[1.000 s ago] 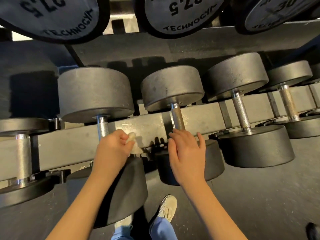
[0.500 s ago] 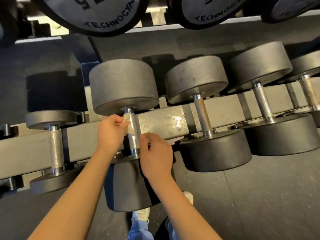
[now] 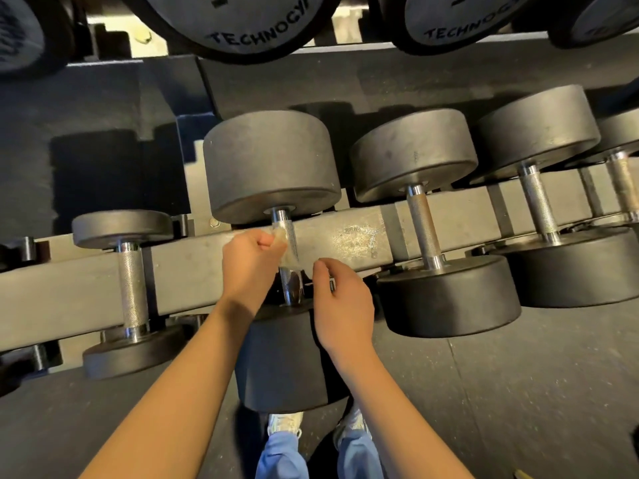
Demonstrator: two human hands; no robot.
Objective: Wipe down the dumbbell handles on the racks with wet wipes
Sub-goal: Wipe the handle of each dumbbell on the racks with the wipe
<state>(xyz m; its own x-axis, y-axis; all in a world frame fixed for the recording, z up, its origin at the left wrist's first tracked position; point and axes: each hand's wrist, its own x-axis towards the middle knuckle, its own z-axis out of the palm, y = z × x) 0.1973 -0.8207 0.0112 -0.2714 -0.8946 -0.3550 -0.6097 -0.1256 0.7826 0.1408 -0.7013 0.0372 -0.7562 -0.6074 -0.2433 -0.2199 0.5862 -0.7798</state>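
A large black dumbbell [image 3: 273,167] lies across the grey rack beam [image 3: 193,271] in the middle of the head view. Its knurled steel handle [image 3: 289,236] runs toward me. My left hand [image 3: 250,267] pinches a crumpled, whitish wet wipe [image 3: 288,261] against the left side of that handle. My right hand [image 3: 342,305] hovers just right of the handle with fingers loosely curled. A small gap shows between its fingertips and the wipe, and it holds nothing I can see.
A smaller dumbbell's handle [image 3: 133,285] lies to the left. Two more handles [image 3: 423,229] [image 3: 537,205] lie to the right. Big dumbbell ends marked TECHNOGYM [image 3: 249,25] overhang from the upper shelf. A worn patch [image 3: 356,236] marks the beam. Dark rubber floor [image 3: 518,392] and my shoes [image 3: 285,423] lie below.
My view shifted left along the rack. My right hand left the neighbouring handle and came beside the big dumbbell's handle, then drew back slightly. My left hand keeps the wipe on that handle.
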